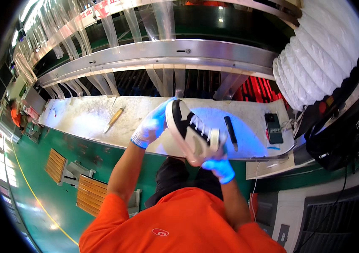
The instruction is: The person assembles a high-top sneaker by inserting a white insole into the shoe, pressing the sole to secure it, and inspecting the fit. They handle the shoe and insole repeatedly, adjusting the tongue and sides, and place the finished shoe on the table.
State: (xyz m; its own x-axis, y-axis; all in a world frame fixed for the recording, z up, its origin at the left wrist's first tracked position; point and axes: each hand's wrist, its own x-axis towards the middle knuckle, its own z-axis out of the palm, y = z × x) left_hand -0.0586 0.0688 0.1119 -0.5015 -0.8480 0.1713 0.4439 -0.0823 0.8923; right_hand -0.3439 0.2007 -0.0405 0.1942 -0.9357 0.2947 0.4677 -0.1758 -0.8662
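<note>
A black, white and beige sneaker (192, 135) with white laces is held up in front of me, above the front edge of the workbench (139, 114). Its toe points away and to the left. My left hand (154, 124), in a white glove lit blue, is closed along the shoe's left side near the toe. At the heel end, my right hand (220, 168), also gloved, grips the shoe from below. Right of the shoe, a slim black-handled tool (230, 131) lies on the bench. A yellow-handled tool (114, 119) rests farther left.
A dark phone (274, 128) lies at the bench's right end. Behind the bench runs a metal-framed conveyor (158, 53) with clear plastic strips. A white ribbed duct (318, 55) and a black bag (335, 139) are on the right. Wooden-slatted racks (91, 192) stand at lower left; another person (16, 114) is far left.
</note>
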